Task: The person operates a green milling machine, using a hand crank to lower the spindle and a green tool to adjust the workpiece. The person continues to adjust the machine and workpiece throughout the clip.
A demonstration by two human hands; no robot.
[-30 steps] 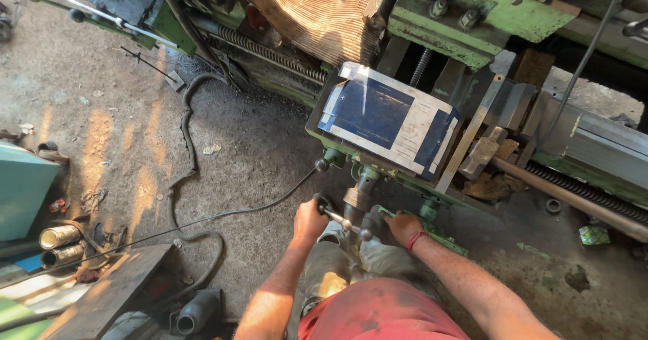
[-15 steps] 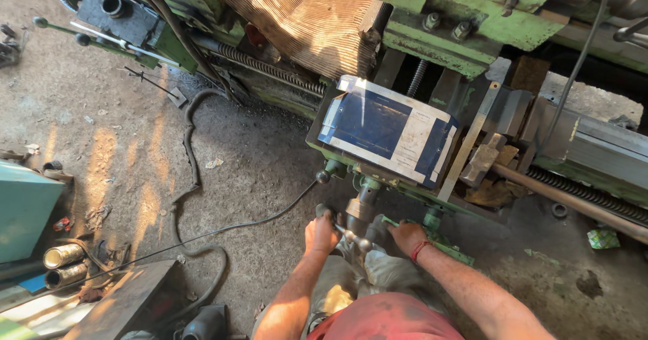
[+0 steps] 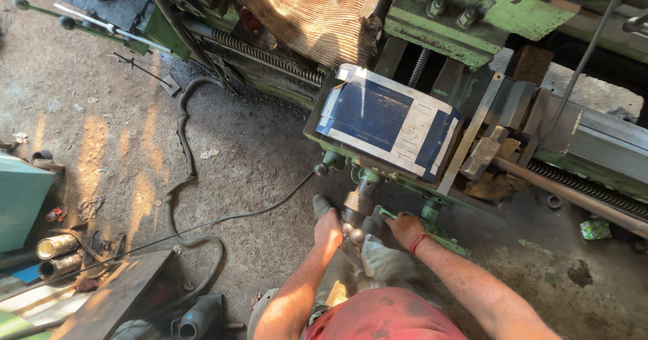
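Both hands work the ball-ended steel crank handle low on the green lathe carriage — left hand closed on its outer end, right hand gripping beside a pale rag. Judging by this, cranking is under way; the next turn calls for a firm, steady pull.

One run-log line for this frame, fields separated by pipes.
left hand: on crank handle | right hand: on green lever | lathe carriage above | blue cardboard sheet on top
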